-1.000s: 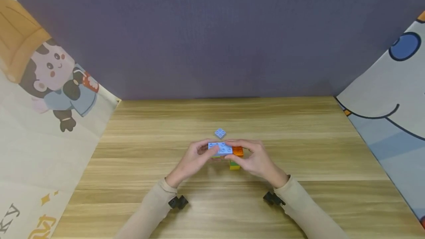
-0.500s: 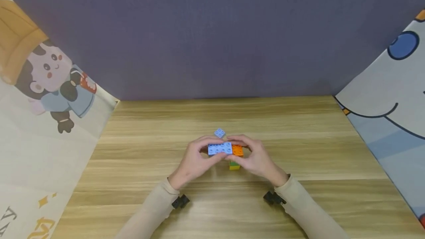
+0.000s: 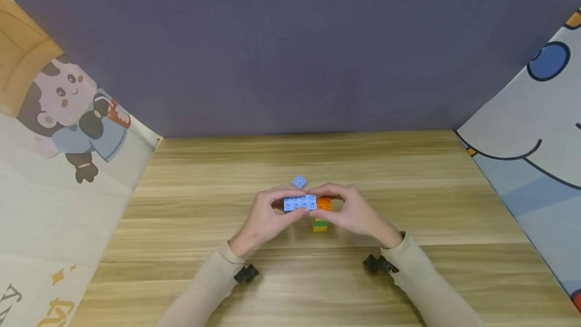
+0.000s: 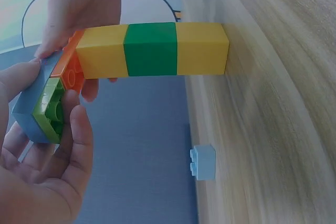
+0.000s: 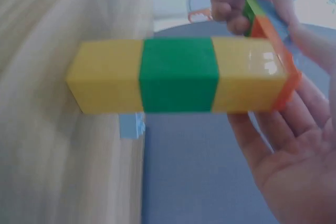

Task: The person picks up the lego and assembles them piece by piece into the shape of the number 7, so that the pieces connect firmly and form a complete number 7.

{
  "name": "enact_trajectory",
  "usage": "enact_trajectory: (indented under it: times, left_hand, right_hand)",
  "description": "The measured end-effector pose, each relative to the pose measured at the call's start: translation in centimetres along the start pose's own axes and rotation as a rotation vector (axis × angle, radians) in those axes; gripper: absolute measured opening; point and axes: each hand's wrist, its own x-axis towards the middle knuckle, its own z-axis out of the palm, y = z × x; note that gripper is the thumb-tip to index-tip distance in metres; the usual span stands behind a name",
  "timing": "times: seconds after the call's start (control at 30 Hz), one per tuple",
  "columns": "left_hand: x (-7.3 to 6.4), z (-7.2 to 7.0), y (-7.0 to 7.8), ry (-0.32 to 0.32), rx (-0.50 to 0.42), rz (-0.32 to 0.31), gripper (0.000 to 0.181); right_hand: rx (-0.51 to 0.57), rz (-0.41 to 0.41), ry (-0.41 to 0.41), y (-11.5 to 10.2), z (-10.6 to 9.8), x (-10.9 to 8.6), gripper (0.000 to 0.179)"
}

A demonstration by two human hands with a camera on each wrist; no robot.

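A long blue brick (image 3: pixel 299 203) lies across the top of a stack, studs up. My left hand (image 3: pixel 265 218) pinches it, thumb on the near side and fingers behind. From the other side, my right hand (image 3: pixel 356 215) pinches the brick's right end, close to the orange brick (image 3: pixel 324 204). Under the blue brick's left part sits a lime green brick (image 4: pixel 48 108), overhanging the table beside the orange one. The orange brick rests on an upright column of a yellow block (image 4: pixel 102 51), a green block (image 4: pixel 150 49) and another yellow block (image 4: pixel 202 49).
Behind the hands, a small light blue brick (image 3: pixel 299 181) with studs up sits on the wooden table (image 3: pixel 218 165). A dark panel (image 3: pixel 290 49) rises at the table's back edge. Printed cartoon sheets (image 3: pixel 68 115) line the sides.
My left thumb has come off the top of the blue brick to its near side. The right hand has shifted only slightly, and the stack stands where it was.
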Motion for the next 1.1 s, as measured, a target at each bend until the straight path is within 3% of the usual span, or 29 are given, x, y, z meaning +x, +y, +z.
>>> enact_trajectory:
  times: [0.23, 0.43, 0.53, 0.63, 0.87, 1.1]
  left_hand:
    - [0.1, 0.1, 0.2, -0.01, 0.001, -0.026, 0.032]
    - [0.3, 0.1, 0.5, -0.018, 0.001, -0.059, 0.033]
    - [0.4, 0.2, 0.4, -0.02, -0.008, -0.068, 0.034]
    - [0.5, 0.2, 0.3, -0.019, -0.014, -0.069, 0.034]
    - [0.4, -0.1, 0.3, -0.009, -0.025, -0.076, 0.033]
    - [0.2, -0.1, 0.2, -0.018, -0.018, -0.076, 0.034]
  right_hand:
    - [0.089, 0.065, 0.005, 2.0, -1.5, 1.4, 0.017]
    - [0.034, 0.226, 0.02, 4.1, -1.8, 2.8, 0.026]
    - [-0.016, 0.27, 0.011, 4.8, -1.7, 3.5, 0.032]
    - [-0.044, 0.279, -0.01, 5.3, -1.4, 4.4, 0.032]
    - [-0.082, 0.212, -0.113, 5.9, -0.6, 6.4, 0.031]
    - [-0.105, 0.236, -0.171, 7.1, 0.4, 7.1, 0.036]
